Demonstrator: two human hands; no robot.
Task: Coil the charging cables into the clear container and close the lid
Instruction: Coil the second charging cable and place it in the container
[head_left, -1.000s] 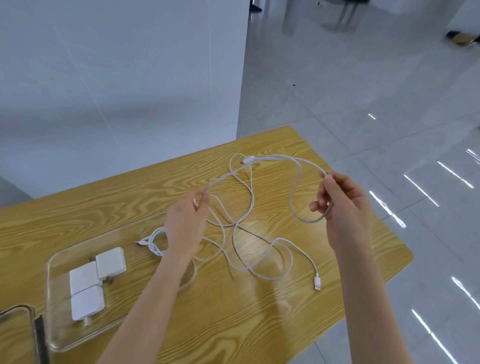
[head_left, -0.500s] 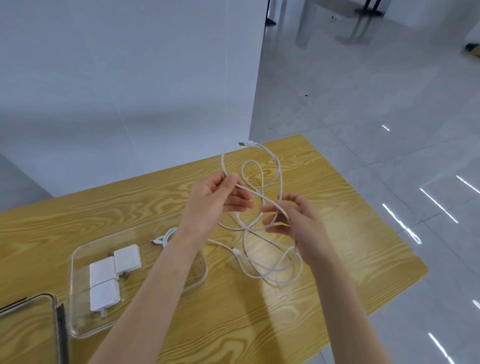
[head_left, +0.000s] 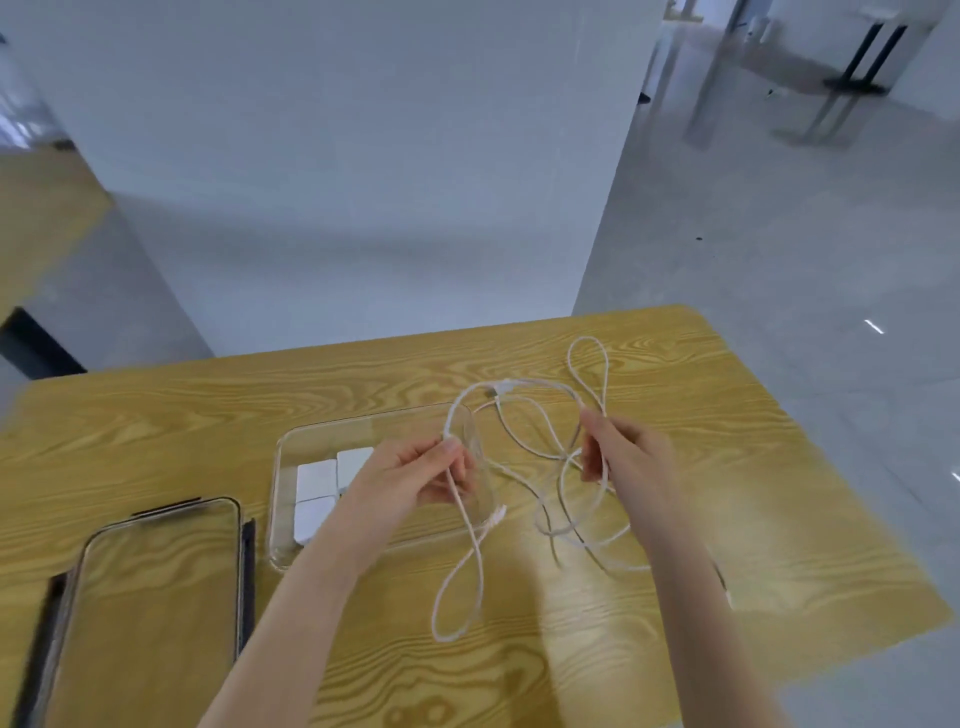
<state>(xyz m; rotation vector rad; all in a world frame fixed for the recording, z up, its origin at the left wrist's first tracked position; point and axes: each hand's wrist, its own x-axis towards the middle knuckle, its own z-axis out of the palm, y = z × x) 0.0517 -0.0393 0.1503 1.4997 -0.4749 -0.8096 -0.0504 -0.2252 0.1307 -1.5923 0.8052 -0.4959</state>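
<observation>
So I've got the white charging cable (head_left: 524, 447) up in the air over the wooden table (head_left: 753, 493), strung between both hands. My left hand (head_left: 410, 480) is pinching one strand between thumb and fingertips, right above the near-right corner of the clear container (head_left: 283, 452), and a long loop of cable hangs down from that pinch toward the table edge closest to me. My right hand (head_left: 631, 460) is just to the right of the container, fingers curled around a bunch of strands, with a small loop poking up past my fingers toward the far side of the table. Between the two hands the cable arcs over the container's far-right corner, and there's a connector sitting at the top of that arc. The rest hangs below my right hand in a loose tangle, kind of blurry, so I can't tell exactly how it crosses.

Inside the container, on its left half, are three white charger bricks (head_left: 317, 480) packed together. The lid (head_left: 156, 597) is lying flat on the table just left of the container, not on it yet.
</observation>
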